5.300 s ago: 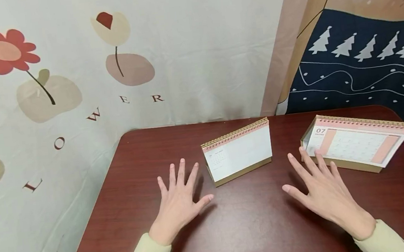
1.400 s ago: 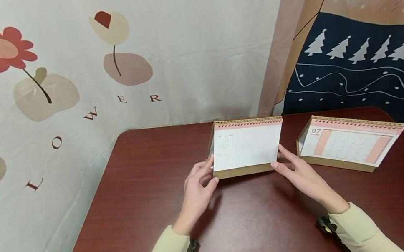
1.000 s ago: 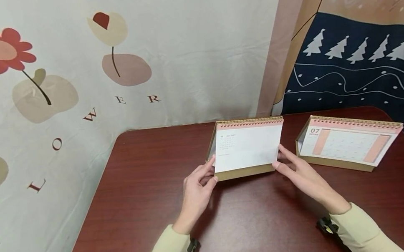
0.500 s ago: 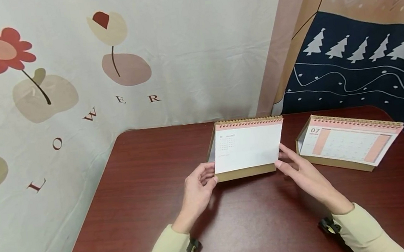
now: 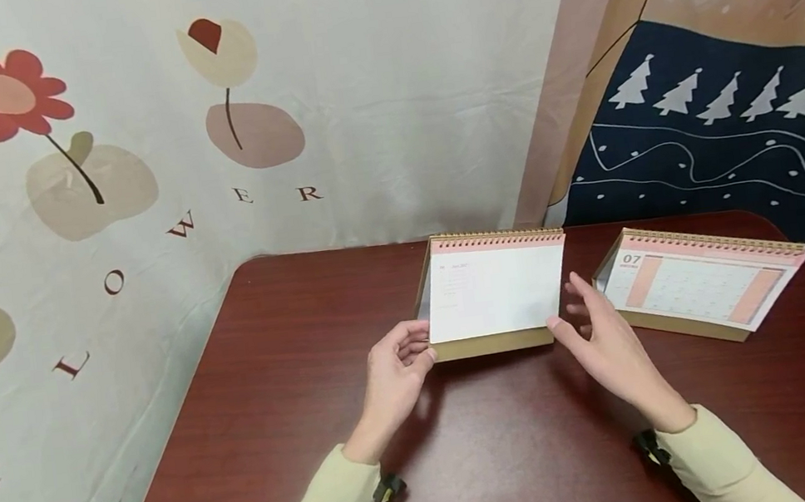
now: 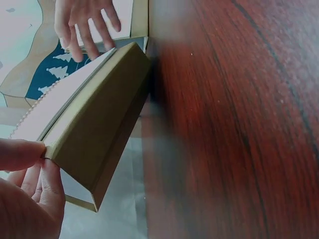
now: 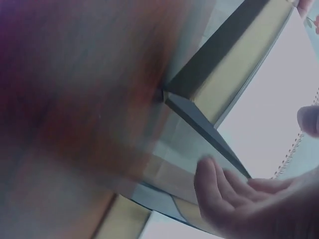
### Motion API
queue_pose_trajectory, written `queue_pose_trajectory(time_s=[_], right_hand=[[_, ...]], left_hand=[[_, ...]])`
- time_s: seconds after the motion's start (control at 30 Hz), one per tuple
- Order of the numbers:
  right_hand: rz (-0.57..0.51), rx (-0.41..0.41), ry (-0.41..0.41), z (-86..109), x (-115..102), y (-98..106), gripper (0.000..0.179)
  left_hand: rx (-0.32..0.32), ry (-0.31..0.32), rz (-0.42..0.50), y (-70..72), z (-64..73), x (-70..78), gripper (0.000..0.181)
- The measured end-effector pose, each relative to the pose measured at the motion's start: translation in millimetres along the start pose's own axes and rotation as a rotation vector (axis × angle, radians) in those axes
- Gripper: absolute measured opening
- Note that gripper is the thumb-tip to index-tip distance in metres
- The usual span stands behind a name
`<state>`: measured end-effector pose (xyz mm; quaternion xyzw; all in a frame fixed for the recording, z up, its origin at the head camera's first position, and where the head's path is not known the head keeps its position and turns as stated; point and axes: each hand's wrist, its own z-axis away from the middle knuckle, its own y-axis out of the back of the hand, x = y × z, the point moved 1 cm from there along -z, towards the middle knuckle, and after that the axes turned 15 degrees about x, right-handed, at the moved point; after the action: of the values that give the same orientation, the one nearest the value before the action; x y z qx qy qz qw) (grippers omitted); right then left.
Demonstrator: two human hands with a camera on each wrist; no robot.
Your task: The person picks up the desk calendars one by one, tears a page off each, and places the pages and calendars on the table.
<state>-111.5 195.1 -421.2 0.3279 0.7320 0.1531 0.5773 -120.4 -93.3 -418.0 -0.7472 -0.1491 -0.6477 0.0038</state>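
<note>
In the head view, a spiral-bound desk calendar (image 5: 498,294) with a white page, pink top band and gold base faces me. My left hand (image 5: 391,374) pinches its lower left corner, thumb in front and fingers tucked behind, as the left wrist view shows. The front edge of the base appears slightly raised off the table. By the lower right corner, my right hand (image 5: 615,355) is spread. Its thumb tip is near the corner, and its fingers (image 7: 214,184) stand apart from the calendar's side.
A second desk calendar (image 5: 701,285), its page marked 07, stands angled to the right, close behind my right hand. Both are on a dark red wooden table (image 5: 290,315). A printed cloth (image 5: 386,119) hangs along the back edge.
The first calendar has turned to face me and shifted right since the oldest frame, both hands reaching it. Within the last half second, my right fingers spread away from its right side.
</note>
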Motion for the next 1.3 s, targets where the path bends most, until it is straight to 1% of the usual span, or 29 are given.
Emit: queue_pose_trajectory(time_s=[0.13, 0.27, 0.37, 0.47, 0.6, 0.77, 0.83, 0.93, 1.1, 1.23, 1.3], right_hand=[[0.037, 0.145, 0.107, 1.4, -7, 0, 0.071], [0.047, 0.251, 0.259, 3.0, -17, -3, 0.068], [0.059, 0.291, 0.363, 4.9, -25, -7, 0.069], [0.071, 0.312, 0.454, 6.3, -30, -12, 0.069], [0.086, 0.315, 0.564, 5.7, -34, -19, 0.065], [0.122, 0.297, 0.676, 5.5, -39, -27, 0.063], [0.144, 0.279, 0.693, 5.4, -41, -30, 0.065], [0.180, 0.241, 0.704, 4.2, -43, -35, 0.069], [0.241, 0.196, 0.734, 2.0, -47, -42, 0.073], [0.275, 0.194, 0.770, 0.1, -49, -48, 0.077], [0.281, 0.201, 0.780, -0.7, -50, -51, 0.079]], left_hand=[[0.005, 0.009, 0.005, -1.8, 0.2, 1.3, 0.032], [0.012, 0.009, 0.014, -2.9, 0.0, 1.9, 0.032], [0.014, 0.001, 0.020, -3.9, -0.3, 2.4, 0.032], [0.014, -0.004, 0.018, -4.8, -0.6, 2.9, 0.031], [0.010, -0.007, 0.007, -5.2, -0.4, 3.8, 0.032], [-0.006, 0.036, 0.015, -4.1, 1.1, 3.7, 0.034], [-0.011, 0.052, 0.020, -3.5, 1.8, 3.6, 0.034], [-0.013, 0.055, 0.021, -2.9, 2.4, 3.4, 0.034], [-0.014, 0.033, 0.024, -3.0, 2.5, 2.7, 0.033], [-0.012, 0.007, 0.022, -3.9, 2.4, 1.9, 0.032], [-0.012, 0.005, 0.029, -4.3, 2.4, 1.8, 0.032]])
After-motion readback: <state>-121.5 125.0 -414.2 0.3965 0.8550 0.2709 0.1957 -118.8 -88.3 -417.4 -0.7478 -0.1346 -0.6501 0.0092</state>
